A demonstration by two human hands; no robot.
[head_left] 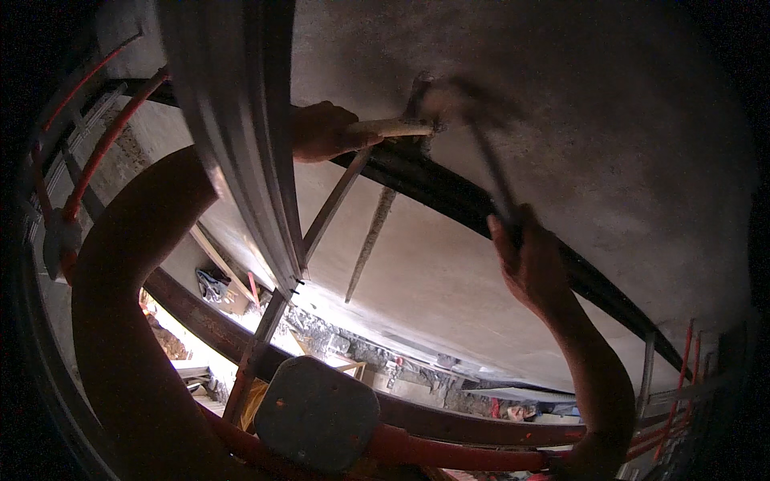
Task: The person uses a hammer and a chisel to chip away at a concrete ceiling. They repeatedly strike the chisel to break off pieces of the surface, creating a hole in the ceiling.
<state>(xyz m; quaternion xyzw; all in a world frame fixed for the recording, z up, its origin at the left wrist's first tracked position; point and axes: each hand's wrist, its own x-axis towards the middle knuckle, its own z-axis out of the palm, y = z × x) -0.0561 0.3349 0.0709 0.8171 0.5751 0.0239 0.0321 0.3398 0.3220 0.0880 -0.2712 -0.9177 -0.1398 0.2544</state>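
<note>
My left hand (325, 129) reaches past a ribbed metal profile (240, 120) and is closed around a pale, wooden-looking handle (394, 127). The far end of that handle meets a dark patch on the plastered wall (601, 138); whether the patch is a tool head or a hole I cannot tell. On the right, my right hand (538, 264) grips a hammer (493, 156) by its dark shaft. The hammer's head is motion-blurred close to the dark patch, so contact cannot be made out.
A dark beam (445, 180) runs along the wall below the hands, with a thin metal strut (337, 204) beneath it. Nearer me, a grey box (319, 415) joins red pipes (445, 452). More red pipes (114, 138) stand left. Debris lies on the floor (415, 373) far below.
</note>
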